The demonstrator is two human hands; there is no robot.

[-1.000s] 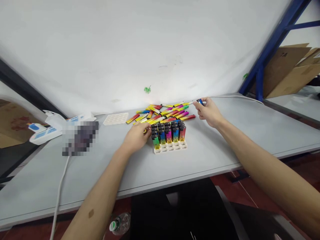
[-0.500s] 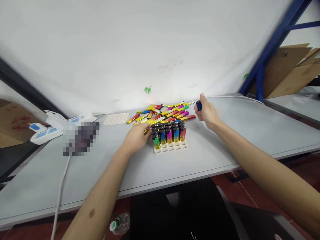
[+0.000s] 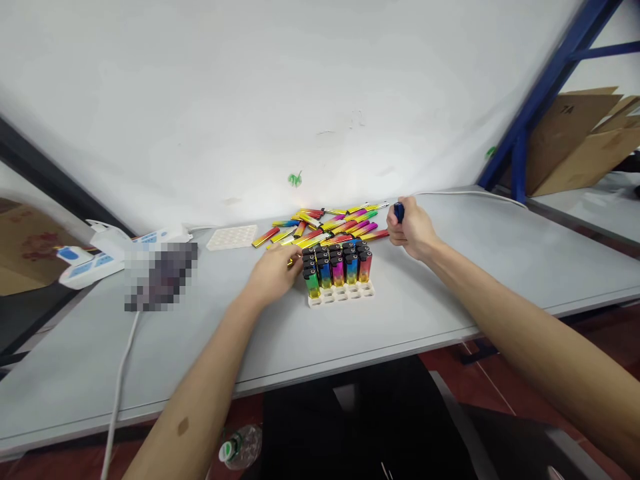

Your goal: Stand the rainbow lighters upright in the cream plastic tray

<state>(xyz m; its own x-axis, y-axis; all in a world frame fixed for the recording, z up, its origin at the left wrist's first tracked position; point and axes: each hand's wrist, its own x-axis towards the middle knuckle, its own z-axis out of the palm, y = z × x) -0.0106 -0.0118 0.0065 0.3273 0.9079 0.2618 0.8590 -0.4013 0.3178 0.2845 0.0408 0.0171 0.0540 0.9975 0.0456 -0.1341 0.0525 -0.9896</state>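
A white perforated tray (image 3: 341, 294) holds several upright lighters (image 3: 338, 270) with black tops and coloured bodies; its front row of holes shows. My left hand (image 3: 274, 272) rests at the tray's left side, fingers stretched toward the lighters and their tips partly hidden. A gap shows between its thumb and forefinger. My right hand (image 3: 413, 228) is raised to the right of the tray, closed around a dark blue lighter (image 3: 399, 212), mostly hidden in the fist. Behind the tray lies a loose pile of shiny multicoloured lighters (image 3: 320, 233).
A second white tray (image 3: 233, 237) lies flat left of the pile. Further left are a power strip (image 3: 95, 265) with plugs and a blurred object (image 3: 167, 277) with a cable. A white wall (image 3: 320, 100) stands behind the table. A bottle (image 3: 241, 448) is below the table edge.
My right thumb, raised half a second ago, has come down over the blue lighter. The right hand has dipped slightly. My left hand and the tray stay where they were.
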